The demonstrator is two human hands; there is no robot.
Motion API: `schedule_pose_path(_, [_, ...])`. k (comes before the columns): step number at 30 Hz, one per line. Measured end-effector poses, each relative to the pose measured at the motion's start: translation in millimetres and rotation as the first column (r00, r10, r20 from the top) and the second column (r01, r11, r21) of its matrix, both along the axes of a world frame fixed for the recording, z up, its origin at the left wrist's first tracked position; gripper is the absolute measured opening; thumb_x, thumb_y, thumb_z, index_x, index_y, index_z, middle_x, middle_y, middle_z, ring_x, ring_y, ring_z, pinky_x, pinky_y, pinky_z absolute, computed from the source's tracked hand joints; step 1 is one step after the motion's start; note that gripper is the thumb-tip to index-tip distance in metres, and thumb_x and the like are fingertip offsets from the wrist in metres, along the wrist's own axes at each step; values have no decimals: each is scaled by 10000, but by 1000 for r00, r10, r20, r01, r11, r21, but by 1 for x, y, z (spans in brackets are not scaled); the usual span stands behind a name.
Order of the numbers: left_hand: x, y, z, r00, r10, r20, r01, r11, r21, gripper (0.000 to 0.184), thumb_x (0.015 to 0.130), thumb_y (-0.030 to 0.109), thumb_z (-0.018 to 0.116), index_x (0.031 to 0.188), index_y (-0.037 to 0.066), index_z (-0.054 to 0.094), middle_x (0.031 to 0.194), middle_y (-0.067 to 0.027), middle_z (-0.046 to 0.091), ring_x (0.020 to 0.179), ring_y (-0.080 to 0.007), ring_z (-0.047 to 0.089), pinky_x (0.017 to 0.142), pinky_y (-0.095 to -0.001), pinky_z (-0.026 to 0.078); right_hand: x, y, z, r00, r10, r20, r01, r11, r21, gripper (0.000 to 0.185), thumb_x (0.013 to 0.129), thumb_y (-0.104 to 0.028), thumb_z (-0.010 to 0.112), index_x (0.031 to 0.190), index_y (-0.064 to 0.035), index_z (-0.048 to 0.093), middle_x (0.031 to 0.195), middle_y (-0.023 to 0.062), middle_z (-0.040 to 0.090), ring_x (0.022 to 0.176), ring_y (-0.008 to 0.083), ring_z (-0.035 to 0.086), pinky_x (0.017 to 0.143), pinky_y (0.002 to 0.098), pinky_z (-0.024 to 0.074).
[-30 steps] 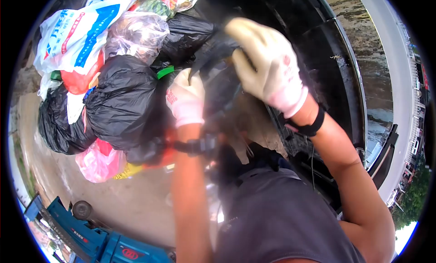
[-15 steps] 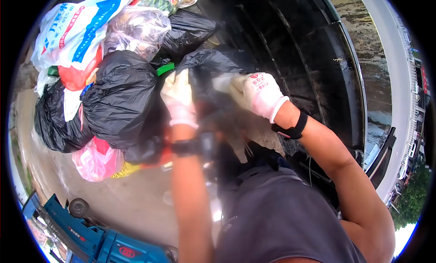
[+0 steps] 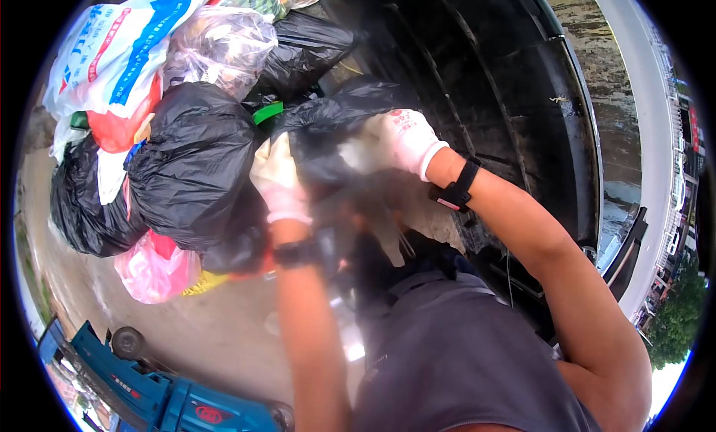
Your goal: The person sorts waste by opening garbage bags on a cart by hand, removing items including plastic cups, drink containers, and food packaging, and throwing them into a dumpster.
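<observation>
A black garbage bag (image 3: 339, 108) lies in front of me, its crumpled plastic stretched between my two gloved hands. My left hand (image 3: 277, 175), in a whitish glove with a pink cuff, is closed on the bag's left side, just below a green strip (image 3: 268, 112). On the other side my right hand (image 3: 406, 141) makes a fist at the bag's right part; a hazy smear covers its fingertips. Left of my left hand bulges a big full black bag (image 3: 195, 164). The haze also blurs the area below both hands.
A clear bag of refuse (image 3: 224, 48) and a white printed bag (image 3: 123, 52) top the pile at the left. Below hangs a pink bag (image 3: 158, 268). A dark ribbed metal wall (image 3: 477, 82) rises at the right. A blue vehicle (image 3: 216, 406) stands at lower left.
My right hand has moved left, closer to my left hand, which has shifted slightly left and down. The black bag between them is more bunched. The view has shifted a little.
</observation>
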State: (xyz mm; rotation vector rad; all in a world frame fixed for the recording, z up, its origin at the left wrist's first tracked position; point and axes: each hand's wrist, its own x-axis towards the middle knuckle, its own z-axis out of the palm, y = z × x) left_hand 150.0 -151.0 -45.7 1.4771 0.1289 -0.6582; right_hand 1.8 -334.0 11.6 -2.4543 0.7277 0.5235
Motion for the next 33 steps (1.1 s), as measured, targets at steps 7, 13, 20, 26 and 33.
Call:
schedule_pose_path(7, [-7,2,13,999,-31,20,33,998,-54,243,1059,177,759,1169,-38,783,1016,-20,774,856,-99,682,782,-281,551,30,-2,7,985,172,5,-169,973,-159,515,830,-496,820,1091,-53,811,997,174,802,963,348,796,886,479,622])
schedule_pose_path(13, [-13,1,29,998,-70,3,70,997,17,255,1044,145,765,1212,-45,790,1057,-11,773,899,-91,654,829,-268,535,53,-8,-27,886,459,-66,-436,776,-455,408,818,-327,837,1137,-75,814,1063,99,805,1073,278,777,919,406,585])
schedule_pose_path(20, [-14,3,28,994,-87,71,80,993,90,273,1024,119,773,1227,-62,795,1061,-4,778,895,-78,634,838,-261,526,67,-16,-61,854,467,-230,-520,771,-367,273,908,-201,769,1171,-136,805,1132,57,803,1121,244,761,979,387,516])
schedule_pose_path(26, [-5,11,25,986,-132,105,117,984,138,255,1026,95,756,1229,-51,804,1032,9,780,871,-68,640,819,-256,536,42,-25,-47,859,512,-14,-466,769,-437,318,923,-299,739,1195,-134,755,1100,53,785,1060,265,753,971,422,514])
schedule_pose_path(33, [-11,7,23,991,-117,65,110,989,101,286,1016,102,767,1243,-70,790,1063,-11,785,897,-74,651,842,-257,543,3,-37,-54,885,148,440,-106,987,-119,424,882,-315,806,1195,-57,683,1177,180,746,1141,389,714,1065,475,536])
